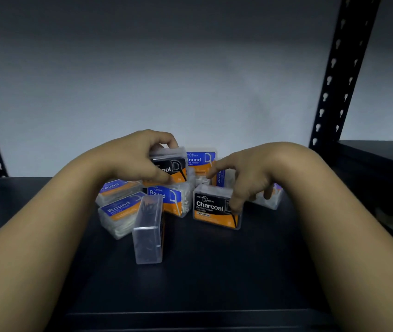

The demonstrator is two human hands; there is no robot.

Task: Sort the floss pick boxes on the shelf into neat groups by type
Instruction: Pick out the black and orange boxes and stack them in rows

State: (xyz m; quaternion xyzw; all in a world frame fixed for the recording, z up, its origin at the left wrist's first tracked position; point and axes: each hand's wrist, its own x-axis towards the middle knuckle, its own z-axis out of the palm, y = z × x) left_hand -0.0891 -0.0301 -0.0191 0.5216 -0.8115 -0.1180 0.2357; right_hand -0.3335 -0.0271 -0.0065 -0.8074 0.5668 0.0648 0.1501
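Pulling Charcoal boxes from the mixed pile, our left hand (140, 161) has its grip closed on one raised Charcoal box (170, 167), our right hand (250, 185) touches another Charcoal box (214, 208) with loosely spread fingers holding nothing, and next we judge both need setting apart from the Round boxes (121, 208) on the shelf (214, 271).

black perforated uprights (341, 75), grey wall (190, 68) behind

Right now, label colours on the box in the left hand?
Black over orange, on the clear plastic Charcoal box; head view.
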